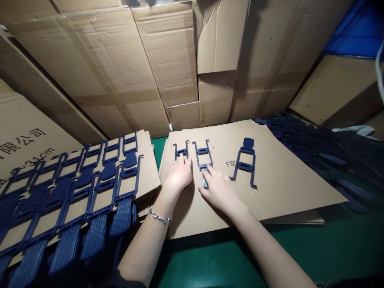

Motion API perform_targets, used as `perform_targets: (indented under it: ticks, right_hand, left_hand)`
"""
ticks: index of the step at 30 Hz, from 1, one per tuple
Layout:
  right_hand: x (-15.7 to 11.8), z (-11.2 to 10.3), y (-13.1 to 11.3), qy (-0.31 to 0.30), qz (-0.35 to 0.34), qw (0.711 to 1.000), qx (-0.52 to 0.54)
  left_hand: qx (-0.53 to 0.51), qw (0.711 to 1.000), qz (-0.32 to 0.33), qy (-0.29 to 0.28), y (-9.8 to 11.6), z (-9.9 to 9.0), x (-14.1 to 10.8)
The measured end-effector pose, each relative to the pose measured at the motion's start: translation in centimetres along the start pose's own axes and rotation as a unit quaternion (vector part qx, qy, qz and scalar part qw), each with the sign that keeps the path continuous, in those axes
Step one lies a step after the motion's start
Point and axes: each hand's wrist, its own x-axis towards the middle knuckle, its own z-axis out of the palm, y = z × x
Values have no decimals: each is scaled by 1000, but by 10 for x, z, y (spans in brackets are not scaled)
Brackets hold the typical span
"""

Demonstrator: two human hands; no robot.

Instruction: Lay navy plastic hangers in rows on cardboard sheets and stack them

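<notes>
My left hand is closed over the lower part of a dark blue plastic frame lying on a cardboard sheet. Its two hooked legs point away from me; the lower end is hidden under the fingers. Just to the right, my right hand holds the ribbed tab of a second frame between thumb and fingers. That frame also lies flat with its legs pointing away. A third such frame lies apart on the right, turned the other way, its smooth tab at the far end. Nothing touches it.
Rows of similar blue frames cover a cardboard stack at left, overlapping. More dark parts are heaped at right. The cardboard sheet rests on a green tabletop. Large cardboard boxes stand close behind like a wall.
</notes>
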Motion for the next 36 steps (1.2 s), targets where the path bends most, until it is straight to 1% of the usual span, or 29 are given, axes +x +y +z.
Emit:
perform_targets:
  ticks: [5, 10, 15, 20, 22, 25, 27, 29, 31, 33, 34, 36]
  right_hand:
    - [1, 8, -4, 5, 18, 1000, 3]
    - [0, 7, -4, 18, 14, 1000, -1]
    - [-1, 4, -4, 4, -2, 1000, 9]
    - [0, 4, -4, -20, 7, 999, 47]
    - [1, 4, -4, -29, 14, 998, 55]
    - [4, 5, -3, -43, 22, 996, 74]
    - [5, 3, -1, -57, 20, 992, 115]
    - [5, -4, 2, -61, 7, 982, 177]
    - [5, -15, 7, -34, -18, 973, 229]
    - [4, -29, 17, 26, -38, 970, 238]
    - [3, -36, 24, 64, -34, 972, 225]
    - [3, -46, 41, 133, 8, 974, 182]
  left_hand:
    - [1, 1000, -28, 2, 2, 1, 2]
    - [10, 999, -29, 11, 1, 0, 2]
    - [23, 999, -16, 25, 1, -2, 1]
    - [21, 999, -16, 37, 2, -3, 0]
    - [10, 999, -14, 32, 2, -2, 0]
    - [-5, 1000, -12, 9, 2, -1, 2]
    - [-9, 1000, -10, -7, 2, 0, 4]
    - [-11, 1000, -4, -14, 2, 0, 6]
    - [-13, 1000, -1, -12, 2, -1, 5]
    - [-16, 1000, -14, 0, 3, -2, 2]
    - [-17, 1000, -23, 10, 4, -4, -1]
    - [-15, 999, -22, 30, 10, -5, -9]
